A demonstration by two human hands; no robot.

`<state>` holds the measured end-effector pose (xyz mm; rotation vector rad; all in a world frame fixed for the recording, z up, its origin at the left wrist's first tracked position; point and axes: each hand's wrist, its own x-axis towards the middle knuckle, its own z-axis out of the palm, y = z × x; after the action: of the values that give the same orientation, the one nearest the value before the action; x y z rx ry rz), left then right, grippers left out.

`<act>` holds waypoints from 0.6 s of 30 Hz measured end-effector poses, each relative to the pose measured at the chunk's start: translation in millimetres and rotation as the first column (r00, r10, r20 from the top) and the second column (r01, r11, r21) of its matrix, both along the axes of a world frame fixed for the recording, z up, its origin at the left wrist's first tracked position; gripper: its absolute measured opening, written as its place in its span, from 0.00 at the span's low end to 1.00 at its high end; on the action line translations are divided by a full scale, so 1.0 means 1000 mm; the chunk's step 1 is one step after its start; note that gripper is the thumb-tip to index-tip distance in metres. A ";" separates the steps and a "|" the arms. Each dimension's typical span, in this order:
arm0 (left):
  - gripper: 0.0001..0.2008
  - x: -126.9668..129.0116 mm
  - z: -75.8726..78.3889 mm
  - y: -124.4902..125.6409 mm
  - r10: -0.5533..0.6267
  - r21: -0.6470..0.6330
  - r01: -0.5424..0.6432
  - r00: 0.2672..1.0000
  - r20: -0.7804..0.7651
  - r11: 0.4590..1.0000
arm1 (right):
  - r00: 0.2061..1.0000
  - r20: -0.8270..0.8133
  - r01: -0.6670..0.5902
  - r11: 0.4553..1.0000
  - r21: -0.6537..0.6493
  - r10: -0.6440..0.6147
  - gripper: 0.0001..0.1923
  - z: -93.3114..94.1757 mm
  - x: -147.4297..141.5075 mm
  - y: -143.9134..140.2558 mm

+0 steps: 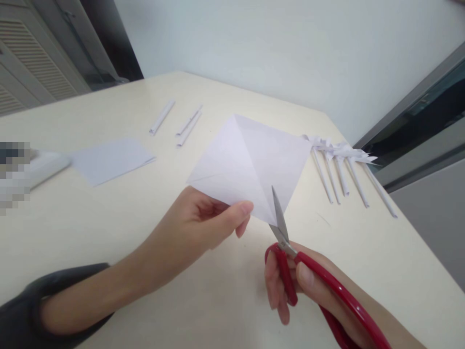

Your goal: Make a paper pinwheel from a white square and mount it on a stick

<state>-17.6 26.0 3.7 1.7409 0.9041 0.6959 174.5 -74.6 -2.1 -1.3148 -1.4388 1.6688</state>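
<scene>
Cream table carrying white paper pieces

A smooth cream-coloured tabletop (109, 232) is carrying a flat stack of white paper sheets (111, 160) toward its left, three thin rolled white paper tubes (176, 121) are lying further back, and a row of rolled white paper sticks with frilled ends (343, 169) is resting near its right edge.

A folded sheet (111, 160) lies on the cream desk (109, 228), well left of the fingers. Three rolled paper tubes (176, 121) lie beyond it, farther from the fingers. To the right of the fingers, a row of paper sticks with frilled tops (345, 172) lies near the desk's edge.
</scene>
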 end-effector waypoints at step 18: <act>0.19 0.000 0.001 0.000 -0.007 0.009 0.007 1.000 0.012 1.000 | 0.999 -0.028 0.023 1.000 0.015 -0.023 0.22 0.001 -0.003 -0.006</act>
<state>-17.7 26.1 4.8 1.7453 0.8876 0.7067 171.7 -80.9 -0.8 -1.2904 -1.4123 1.6518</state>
